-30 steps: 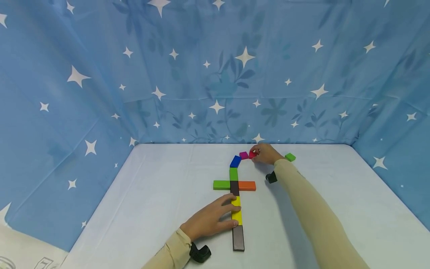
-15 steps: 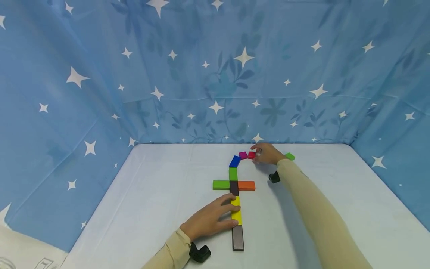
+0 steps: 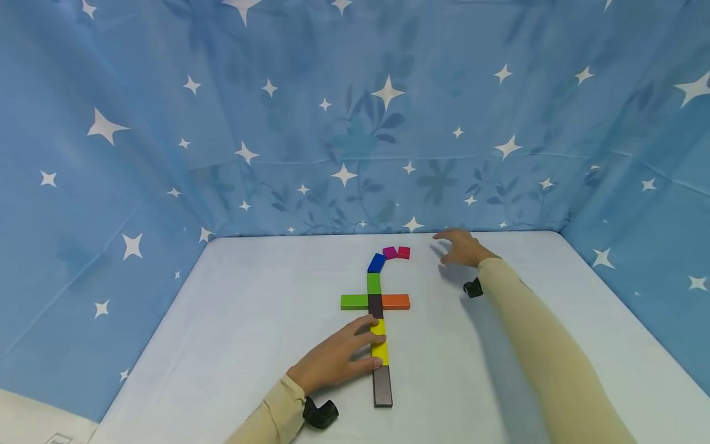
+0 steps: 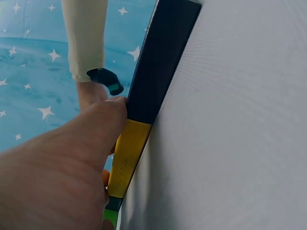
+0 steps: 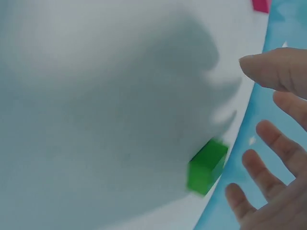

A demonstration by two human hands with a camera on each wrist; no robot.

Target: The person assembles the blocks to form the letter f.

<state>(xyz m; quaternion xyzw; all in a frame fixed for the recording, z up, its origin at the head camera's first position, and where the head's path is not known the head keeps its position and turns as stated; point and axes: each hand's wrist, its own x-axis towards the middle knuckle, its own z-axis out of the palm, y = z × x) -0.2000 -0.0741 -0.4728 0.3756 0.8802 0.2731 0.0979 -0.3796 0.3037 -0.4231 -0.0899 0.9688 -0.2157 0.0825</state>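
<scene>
My left hand (image 3: 335, 359) rests its fingertips and thumb on the yellow block (image 3: 379, 352), part of a line laid on the white table. Below it lies a grey block (image 3: 383, 387); above it come a dark block (image 3: 375, 306) and a green block (image 3: 374, 283). A longer green block (image 3: 354, 302) and an orange block (image 3: 396, 301) flank the dark one. The line bends right through a blue block (image 3: 376, 263), a magenta block (image 3: 390, 253) and a red block (image 3: 403, 253). Holding nothing, my right hand (image 3: 463, 248) hovers with fingers spread. Beside it in the right wrist view is a loose green block (image 5: 207, 167).
A blue star-patterned curtain (image 3: 355, 135) borders the white table (image 3: 266, 296) at the back and both sides. Black straps with a small mount (image 3: 320, 414) show at both wrists.
My right hand has let go of the red block and moved right, toward the loose green block, which the head view no longer shows. My left hand stays on the yellow block.
</scene>
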